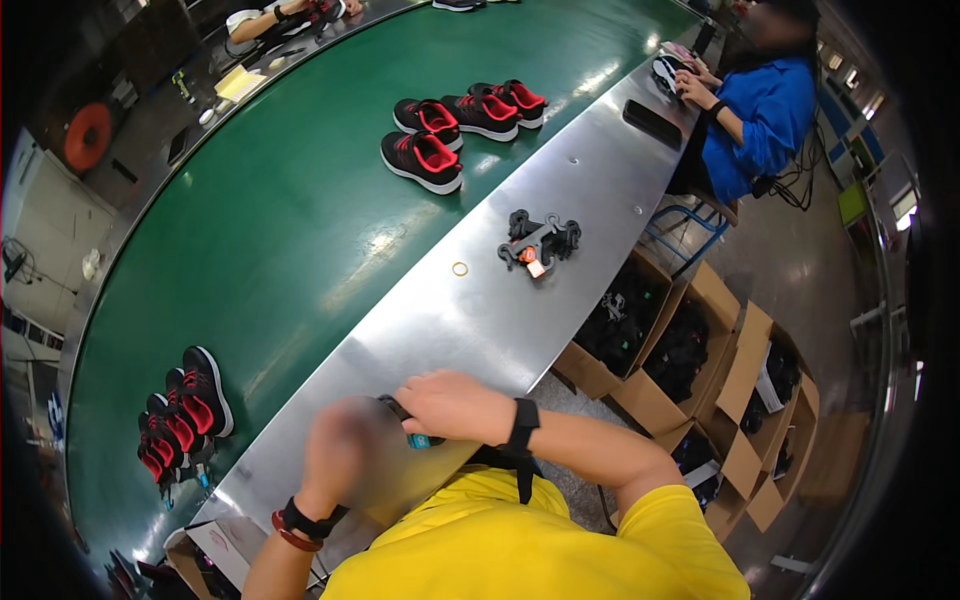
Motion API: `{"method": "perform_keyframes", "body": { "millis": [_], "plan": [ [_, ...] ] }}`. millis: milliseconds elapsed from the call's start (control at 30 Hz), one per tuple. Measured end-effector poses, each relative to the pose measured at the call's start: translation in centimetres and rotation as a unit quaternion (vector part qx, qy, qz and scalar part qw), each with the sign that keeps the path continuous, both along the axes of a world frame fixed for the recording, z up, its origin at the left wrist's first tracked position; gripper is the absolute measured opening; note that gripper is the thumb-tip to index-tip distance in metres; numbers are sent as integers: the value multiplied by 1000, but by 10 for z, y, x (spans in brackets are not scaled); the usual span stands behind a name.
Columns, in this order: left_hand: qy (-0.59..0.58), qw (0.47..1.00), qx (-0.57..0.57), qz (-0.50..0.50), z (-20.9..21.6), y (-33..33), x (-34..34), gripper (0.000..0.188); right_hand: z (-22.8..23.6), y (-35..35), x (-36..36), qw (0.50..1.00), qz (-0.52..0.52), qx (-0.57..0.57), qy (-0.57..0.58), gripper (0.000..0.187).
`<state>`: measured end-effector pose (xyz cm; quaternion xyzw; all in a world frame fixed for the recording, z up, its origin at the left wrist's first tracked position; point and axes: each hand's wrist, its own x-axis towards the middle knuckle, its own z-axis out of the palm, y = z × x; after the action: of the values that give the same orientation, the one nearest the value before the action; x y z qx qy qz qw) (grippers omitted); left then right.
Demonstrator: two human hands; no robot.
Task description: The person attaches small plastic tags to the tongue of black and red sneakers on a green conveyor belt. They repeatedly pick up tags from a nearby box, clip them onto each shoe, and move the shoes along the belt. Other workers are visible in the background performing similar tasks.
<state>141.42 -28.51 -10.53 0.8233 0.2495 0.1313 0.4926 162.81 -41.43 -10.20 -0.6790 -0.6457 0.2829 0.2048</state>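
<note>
Over the near end of the metal table, my right hand (455, 405) is closed on a small dark piece with a blue tag (420, 441), mostly covered by the fingers. My left hand (332, 455) is raised close beside it; a blur hides its fingers and anything they hold. Farther up the table lies a small pile of black plastic shoe hangers (545, 240) with orange and white tags. A thin yellowish ring (460, 269) lies to the left of that pile.
Black-and-red sneakers stand on the green conveyor belt (300, 240), one group far (425, 165), another near left (205, 390). Cardboard boxes (720, 300) with dark pieces stand right of the table. A co-worker in blue (765, 120) handles a shoe beyond a black tray (652, 124).
</note>
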Motion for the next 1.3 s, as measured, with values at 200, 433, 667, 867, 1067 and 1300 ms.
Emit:
{"method": "perform_keyframes", "body": {
  "millis": [200, 433, 667, 867, 1067, 1300],
  "plan": [
    [-26, 998, 57, 4, 25, 26, 16, 32, -18, 35, -16, 985, 11, 172, -29, 26],
    [-56, 988, 123, -68, 51, 75, 95, 21, -22, 28, 83, 933, -219, 246, -145, 19],
    [-15, 988, 43, -145, 14, 144, 178, 23, -74, 46, 127, 930, -171, 214, -245, 11],
    [22, 964, 147, -219, 7, 149, 259, 18, -58, 27, 117, 925, -232, 212, -216, 13],
    [0, 974, 134, -183, 15, 116, 284, 19, -45, 6, 110, 947, -245, 208, -18, 6],
    [45, 984, 70, -156, 49, 96, 235, 16, -12, -20, 105, 967, -215, 139, -7, 15]
  ]
}}
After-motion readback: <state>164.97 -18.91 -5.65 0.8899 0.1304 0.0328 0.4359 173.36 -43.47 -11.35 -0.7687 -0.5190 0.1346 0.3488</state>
